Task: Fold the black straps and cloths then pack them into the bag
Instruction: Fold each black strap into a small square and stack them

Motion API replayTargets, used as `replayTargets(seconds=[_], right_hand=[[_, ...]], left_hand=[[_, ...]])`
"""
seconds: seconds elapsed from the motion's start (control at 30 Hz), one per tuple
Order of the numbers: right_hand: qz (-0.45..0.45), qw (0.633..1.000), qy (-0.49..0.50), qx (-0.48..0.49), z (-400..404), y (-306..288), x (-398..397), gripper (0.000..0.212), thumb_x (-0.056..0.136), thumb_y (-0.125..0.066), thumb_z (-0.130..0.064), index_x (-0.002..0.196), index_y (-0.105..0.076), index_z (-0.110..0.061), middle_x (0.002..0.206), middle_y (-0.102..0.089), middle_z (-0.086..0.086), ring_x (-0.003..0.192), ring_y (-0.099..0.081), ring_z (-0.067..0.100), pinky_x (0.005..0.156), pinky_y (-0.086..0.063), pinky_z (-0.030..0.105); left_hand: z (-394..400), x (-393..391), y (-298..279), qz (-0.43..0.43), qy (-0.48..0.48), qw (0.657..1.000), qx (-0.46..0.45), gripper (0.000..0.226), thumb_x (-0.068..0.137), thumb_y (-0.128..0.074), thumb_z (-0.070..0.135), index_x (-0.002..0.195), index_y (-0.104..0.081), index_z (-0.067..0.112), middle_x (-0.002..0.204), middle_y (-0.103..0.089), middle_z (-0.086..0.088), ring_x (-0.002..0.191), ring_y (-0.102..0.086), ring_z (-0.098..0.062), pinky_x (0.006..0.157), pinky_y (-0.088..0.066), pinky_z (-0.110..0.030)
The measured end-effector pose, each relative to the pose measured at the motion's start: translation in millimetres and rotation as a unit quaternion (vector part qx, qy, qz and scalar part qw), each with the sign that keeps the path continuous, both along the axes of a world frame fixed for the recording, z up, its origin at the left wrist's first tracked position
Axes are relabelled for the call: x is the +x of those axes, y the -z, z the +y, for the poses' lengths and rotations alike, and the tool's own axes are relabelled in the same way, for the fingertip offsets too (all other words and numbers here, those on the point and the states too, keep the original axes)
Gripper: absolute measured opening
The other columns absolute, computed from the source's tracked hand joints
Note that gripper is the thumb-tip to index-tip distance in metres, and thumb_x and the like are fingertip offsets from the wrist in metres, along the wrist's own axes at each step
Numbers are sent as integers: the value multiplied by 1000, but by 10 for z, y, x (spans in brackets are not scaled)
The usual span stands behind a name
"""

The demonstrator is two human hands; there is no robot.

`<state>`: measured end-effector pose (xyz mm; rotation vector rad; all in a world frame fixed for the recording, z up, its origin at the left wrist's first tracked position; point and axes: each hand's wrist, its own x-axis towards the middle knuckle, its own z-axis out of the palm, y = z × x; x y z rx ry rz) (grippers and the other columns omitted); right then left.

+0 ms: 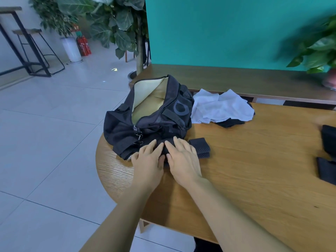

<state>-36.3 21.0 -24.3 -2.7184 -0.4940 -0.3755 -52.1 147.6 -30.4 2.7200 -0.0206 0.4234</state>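
Both hands lie side by side on a black strap at the near foot of the black bag. The left hand lies flat with its fingers straight, pressing down on the strap's left part. The right hand also lies flat, fingers straight and a little spread, pressing on the strap just beside the left hand. Neither hand curls around anything. The strap is folded, and its dotted end sticks out to the right of the right hand. It touches the near side of the bag. The bag sits on the round end of the wooden table, and its top gapes wide, showing a pale lining inside. To the right of the bag lies a white cloth, rumpled, touching the bag's side. A black cloth peeks out from under the white one. Far to the right of the bag, at the table's edge, lie more black pieces, partly cut off from view. Behind the bag stands a leafy plant next to a green wall.
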Motion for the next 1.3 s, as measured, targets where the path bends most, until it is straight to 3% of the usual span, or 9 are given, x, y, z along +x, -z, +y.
replayTargets(seconds=[0.07, 0.13, 0.23, 0.5, 0.77, 0.93, 1.0, 1.2, 1.3], right_hand=[[-6, 1000, -7, -29, 0, 77, 64, 43, 102, -40, -28, 144, -39, -19, 155, -28, 12, 144, -22, 25, 115, -18, 40], [-34, 998, -6, -53, -7, 130, 109, 39, 96, -55, -28, 134, -53, -17, 145, -45, 15, 134, -41, 28, 110, -31, 44], [-62, 996, 6, -61, -32, 210, 167, 37, 84, -72, -28, 119, -65, -17, 128, -61, 13, 117, -58, 27, 99, -45, 45], [-107, 993, 4, -42, -84, 158, 145, 41, 87, -69, -27, 125, -61, -14, 130, -59, 14, 122, -55, 28, 103, -43, 45], [-123, 991, 38, -21, -584, 113, -75, 36, 86, -69, -19, 121, -64, -13, 128, -61, 14, 119, -58, 29, 102, -44, 45], [-127, 986, 108, -26, -1137, 124, -280, 41, 89, -36, -26, 113, -67, -16, 121, -65, 13, 113, -62, 28, 98, -47, 43], [-128, 983, 128, -27, -1369, 142, -372, 42, 89, -33, -25, 112, -68, -16, 121, -66, 12, 112, -62, 28, 97, -47, 42], [-133, 972, 194, -32, -2137, 191, -667, 28, 92, -54, -15, 118, -66, -13, 123, -64, 14, 116, -59, 29, 99, -44, 42], [-139, 961, 236, -29, -2497, 193, -825, 32, 86, -68, -12, 118, -67, -10, 122, -64, 16, 114, -60, 30, 98, -46, 43]], left_hand=[[42, 25, 69, -15, 14, 999, 25, 35, 98, -54, 21, 132, -58, 24, 146, -48, -6, 132, -44, -27, 100, -29, -47], [88, 43, 150, -44, 26, 997, 51, 31, 96, -55, 26, 125, -63, 20, 136, -57, -7, 123, -54, -26, 93, -37, -48], [125, 53, 190, -49, 34, 995, 82, 45, 95, -36, 39, 124, -65, 20, 131, -62, -3, 121, -57, -20, 93, -40, -45], [107, 41, 101, -100, 35, 988, 110, 47, 94, -36, 39, 121, -67, 17, 129, -64, -2, 124, -55, -21, 100, -25, -39], [-410, -6, 38, -109, 88, 987, 78, 43, 93, -38, 35, 122, -66, 21, 130, -63, 1, 126, -54, -18, 103, -26, -41], [-991, -65, 15, -111, 149, 981, 61, 42, 92, -37, 31, 119, -67, 19, 128, -64, 1, 122, -57, -18, 101, -25, -38], [-1233, -98, 7, -111, 176, 976, 58, 46, 92, -34, 30, 121, -67, 17, 128, -64, -1, 122, -57, -19, 100, -25, -37], [-1974, -189, -10, -110, 250, 961, 52, 47, 91, -32, 29, 121, -66, 18, 129, -63, 1, 122, -57, -18, 99, -35, -39], [-2334, -242, -4, -109, 285, 950, 58, 37, 90, -46, 27, 119, -68, 18, 128, -64, 2, 120, -59, -18, 93, -44, -43]])
